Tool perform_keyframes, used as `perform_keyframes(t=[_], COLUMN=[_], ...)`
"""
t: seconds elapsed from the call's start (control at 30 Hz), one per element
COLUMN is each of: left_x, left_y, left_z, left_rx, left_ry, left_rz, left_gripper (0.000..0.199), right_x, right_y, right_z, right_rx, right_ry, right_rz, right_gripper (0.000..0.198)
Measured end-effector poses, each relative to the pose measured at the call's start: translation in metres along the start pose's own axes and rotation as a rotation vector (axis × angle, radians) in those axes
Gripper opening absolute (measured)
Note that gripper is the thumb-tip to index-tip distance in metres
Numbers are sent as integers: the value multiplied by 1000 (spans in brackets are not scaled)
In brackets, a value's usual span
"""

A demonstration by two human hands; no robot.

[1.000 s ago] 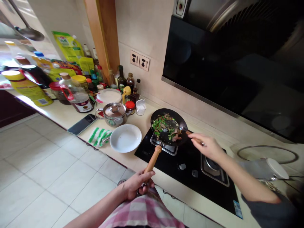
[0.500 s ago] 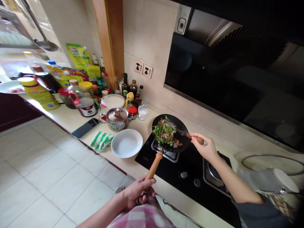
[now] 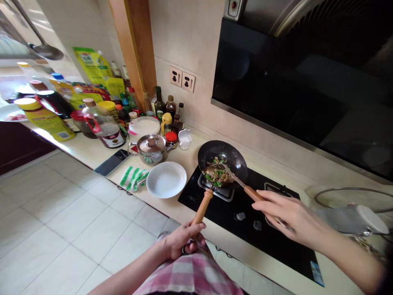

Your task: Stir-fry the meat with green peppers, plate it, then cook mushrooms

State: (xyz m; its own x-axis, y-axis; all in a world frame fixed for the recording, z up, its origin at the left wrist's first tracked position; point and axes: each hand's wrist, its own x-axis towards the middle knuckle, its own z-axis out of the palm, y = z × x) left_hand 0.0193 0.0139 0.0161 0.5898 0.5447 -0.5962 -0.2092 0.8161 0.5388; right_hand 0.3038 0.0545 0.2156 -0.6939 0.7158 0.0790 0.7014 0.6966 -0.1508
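My left hand [image 3: 188,239] is wrapped round the wooden handle of a black wok [image 3: 236,159], which sits over the left burner of the stove. Sliced meat and chopped green pieces [image 3: 216,176] lie in the wok, gathered toward its near side. My right hand [image 3: 285,213] grips the wooden handle of a metal spatula [image 3: 235,176], whose head is down in the food and partly hidden by it. Left of the stove stands a white plate [image 3: 166,180] with nothing on it.
A lidded steel pot [image 3: 152,149], a striped cloth [image 3: 132,178], a phone [image 3: 112,162] and several bottles are to the left on the counter. The black range hood [image 3: 276,94] overhangs the stove. A glass lid [image 3: 353,199] rests at the right.
My right hand has come nearer and lower, pulling the spatula toward me. The food has shifted to the wok's near side, and the wok is tipped toward me. My left hand keeps its grip.
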Motion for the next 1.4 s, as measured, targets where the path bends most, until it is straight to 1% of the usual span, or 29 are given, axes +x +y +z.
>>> perform_keyframes(t=[0.03, 0.1, 0.17, 0.2, 0.27, 0.3, 0.33, 0.4, 0.47, 0.5, 0.57, 0.6, 0.63, 0.67, 0.73, 0.77, 0.83, 0.9, 0.97, 1.03, 1.1, 1.13, 1.17, 1.2, 1.23, 1.3, 1.33, 1.37, 1.4], left_x=[0, 1, 1, 1, 2, 2, 2, 3, 3, 3, 3, 3, 2, 2, 1, 1, 0, -1, -1, -2, -2, -1, -1, -1, 0, 1, 1, 2, 2], left_y=[-1, -2, -2, -2, -1, -1, -1, -2, -2, -2, -2, -2, -1, 0, 1, 2, 4, 5, 6, 6, 6, 5, 5, 4, 3, 3, 2, 2, 1], left_z=[-1, -1, -2, -3, -4, -4, -5, -6, -7, -6, -6, -6, -5, -5, -5, -4, -3, -2, 0, 1, 1, 1, 1, 1, 1, 1, 0, 0, 0], left_rx=[-2, -5, -6, -5, -2, -2, -4, -8, -11, -10, -6, -5, -4, -4, -2, 2, 8, 6, -5, -15, -25, -29, -31, -30, -27, -22, -21, -19, -17], left_ry=[-1, -3, -9, -10, -8, -5, -2, 2, 1, -2, -4, -2, 0, 3, 8, 10, 19, 29, 34, 33, 34, 36, 37, 39, 37, 36, 38, 40, 41], left_rz=[5, 15, 19, 18, 14, 15, 14, 16, 19, 17, 13, 9, 4, 0, -5, -9, -9, -9, -6, -7, -4, -1, 0, 0, -3, -8, -10, -11, -7], left_gripper=[49, 49, 49, 49, 48, 48, 48, 49, 50, 50, 52, 53, 53, 54, 53, 52, 50, 49, 51, 53, 53, 52, 51, 49, 48, 45, 44, 44, 44], right_x=[3, 18, 39, 50, 67, 73, 77, 81, 87, 91, 101, 107, 112, 116, 118, 116, 109, 100, 94, 91, 89, 87, 84, 79, 75, 66, 63, 61, 61], right_y=[-11, -32, -42, -41, -23, -8, 10, 45, 71, 79, 84, 82, 77, 71, 60, 56, 58, 71, 90, 105, 108, 104, 98, 90, 81, 68, 65, 65, 66], right_z=[-9, -11, 6, 15, 27, 27, 22, 3, -15, -18, -12, -3, 8, 17, 28, 28, 19, 10, 14, 34, 60, 70, 77, 78, 75, 54, 39, 24, 10], right_rx=[20, 41, 10, -18, -41, -11, 38, 115, 208, 270, 397, 464, 534, 603, 688, 679, 532, 351, 293, 420, 635, 712, 739, 712, 640, 443, 364, 321, 318], right_ry=[-6, -36, -44, -28, 47, 85, 128, 190, 231, 255, 328, 389, 450, 495, 524, 502, 418, 377, 411, 526, 613, 616, 582, 519, 445, 312, 272, 245, 232], right_rz=[17, 48, 79, 105, 206, 282, 368, 554, 764, 878, 1075, 1136, 1155, 1126, 983, 898, 768, 736, 778, 847, 859, 823, 760, 675, 582, 443, 424, 446, 514], right_gripper=[32, 27, 23, 23, 23, 22, 21, 19, 18, 17, 16, 16, 16, 17, 19, 19, 19, 18, 19, 25, 32, 33, 33, 31, 27, 21, 19, 18, 18])
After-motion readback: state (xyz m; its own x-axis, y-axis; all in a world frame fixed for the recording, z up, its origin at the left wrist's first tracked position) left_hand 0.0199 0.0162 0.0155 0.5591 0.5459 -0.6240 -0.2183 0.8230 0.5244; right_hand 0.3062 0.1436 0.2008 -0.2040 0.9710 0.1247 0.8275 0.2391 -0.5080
